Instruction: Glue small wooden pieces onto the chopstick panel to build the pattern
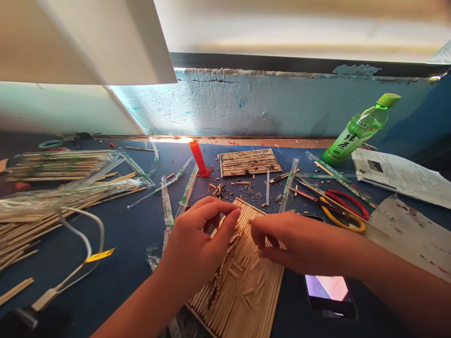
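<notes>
A panel of pale sticks laid side by side (pixel 260 310) lies on the dark blue table below both hands. A curved row of small wooden pieces (pixel 225 263) runs along its left part, with short loose stick pieces (pixel 249 300) to the right of it. My left hand (pixel 200 239) is over the panel's left side, thumb and forefinger tips together; anything between them is too small to make out. My right hand (pixel 285 239) is over the panel's right edge, its fingers curled downward, their tips partly hidden.
Behind stand a red candle (pixel 198 158) and a smaller stick panel (pixel 249 162). Red-and-yellow scissors (pixel 343 211), a green bottle (pixel 359 129), papers (pixel 401 178) and a phone (pixel 329 293) are at right. Stick bundles (pixel 63 164) and a white cable (pixel 100 230) lie left.
</notes>
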Tool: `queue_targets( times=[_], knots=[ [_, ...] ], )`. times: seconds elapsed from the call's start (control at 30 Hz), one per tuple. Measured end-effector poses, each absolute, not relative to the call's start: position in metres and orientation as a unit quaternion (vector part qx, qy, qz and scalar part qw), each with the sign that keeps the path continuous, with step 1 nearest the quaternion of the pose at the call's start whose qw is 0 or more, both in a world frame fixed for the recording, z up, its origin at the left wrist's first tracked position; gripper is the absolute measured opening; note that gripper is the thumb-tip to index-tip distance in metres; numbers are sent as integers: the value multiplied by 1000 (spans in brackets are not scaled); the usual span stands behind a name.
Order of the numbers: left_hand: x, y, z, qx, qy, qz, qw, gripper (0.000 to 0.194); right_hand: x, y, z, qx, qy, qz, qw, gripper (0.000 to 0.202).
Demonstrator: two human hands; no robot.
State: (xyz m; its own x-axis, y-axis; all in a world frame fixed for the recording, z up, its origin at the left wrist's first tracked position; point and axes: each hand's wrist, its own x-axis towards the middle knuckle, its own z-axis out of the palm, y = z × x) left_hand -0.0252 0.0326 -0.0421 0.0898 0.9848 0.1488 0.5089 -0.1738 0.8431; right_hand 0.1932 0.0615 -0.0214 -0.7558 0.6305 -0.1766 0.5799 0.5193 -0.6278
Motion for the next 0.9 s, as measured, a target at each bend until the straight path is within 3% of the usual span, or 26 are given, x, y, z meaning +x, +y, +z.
queue_targets(
  times=[0.2, 0.33, 0.53, 0.7, 0.9],
  knots=[
    [-21, 30, -39, 633, 541, 357, 424, 17, 192, 67, -19, -422, -777, 397, 246, 21],
    [-20, 29, -38, 621, 528, 359, 453, 15, 187, 60, -20, -433, -753, 397, 295, 30],
    [-22, 29, -38, 585, 542, 383, 467, 11, 194, 70, -18, -415, -788, 379, 251, 25],
    [-19, 32, -37, 515, 524, 451, 507, 13, 217, 108, -40, -558, -769, 187, 250, 25],
    [-19, 30, -39, 527, 522, 431, 514, 13, 216, 125, -65, -619, -744, 177, 177, 37]
  ],
)
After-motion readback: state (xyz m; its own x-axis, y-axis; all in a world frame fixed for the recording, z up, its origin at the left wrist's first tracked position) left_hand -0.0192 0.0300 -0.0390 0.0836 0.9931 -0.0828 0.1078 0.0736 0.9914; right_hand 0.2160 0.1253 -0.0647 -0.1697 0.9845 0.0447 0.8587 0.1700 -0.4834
